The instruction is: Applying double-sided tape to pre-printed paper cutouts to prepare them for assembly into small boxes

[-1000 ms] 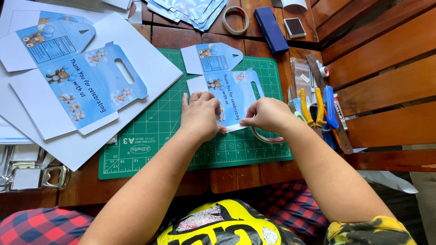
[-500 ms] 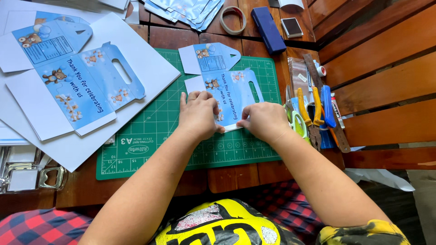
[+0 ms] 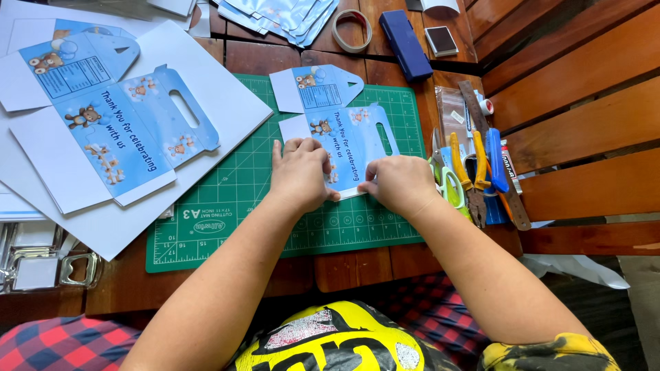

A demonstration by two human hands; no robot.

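A small blue paper box cutout (image 3: 344, 130) printed with teddy bears lies flat on a green cutting mat (image 3: 227, 199). My left hand (image 3: 300, 173) presses down on the cutout's lower left part, fingers together. My right hand (image 3: 399, 184) pinches the cutout's lower right edge against the mat. Both hands sit close together at the mat's near middle. The paper under my palms is hidden.
A larger blue cutout (image 3: 113, 127) lies on white sheets at the left. Scissors, pliers and a blue cutter (image 3: 495, 159) lie right of the mat. A tape roll (image 3: 352, 31), a dark blue case (image 3: 405, 36) and metal blanks (image 3: 38, 264) are around.
My right hand has shifted slightly left along the cutout's lower edge, uncovering the scissors; my left hand stays pressed in the same spot.
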